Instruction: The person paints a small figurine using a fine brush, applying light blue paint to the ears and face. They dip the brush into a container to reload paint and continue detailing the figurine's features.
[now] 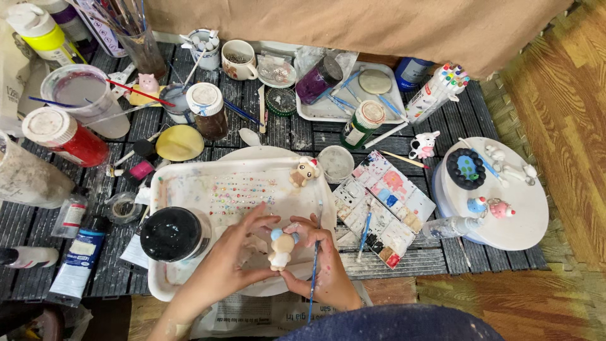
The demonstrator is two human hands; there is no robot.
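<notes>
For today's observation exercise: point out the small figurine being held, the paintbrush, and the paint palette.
Figurine [281, 247], head view, on its cream body between both hands.
Paintbrush [314, 265], head view, on its blue handle in the right hand.
Paint palette [386, 205], head view, on its middle wells.

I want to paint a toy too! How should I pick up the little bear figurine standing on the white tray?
Probably pinch the bear figurine around its body, just under the big round head, coming down from above. It stands upright near the far right corner of the white tray, with open space around it. The head looks wide, so the narrower body should fit small fingers better. Both hands are busy with another figurine.
</notes>
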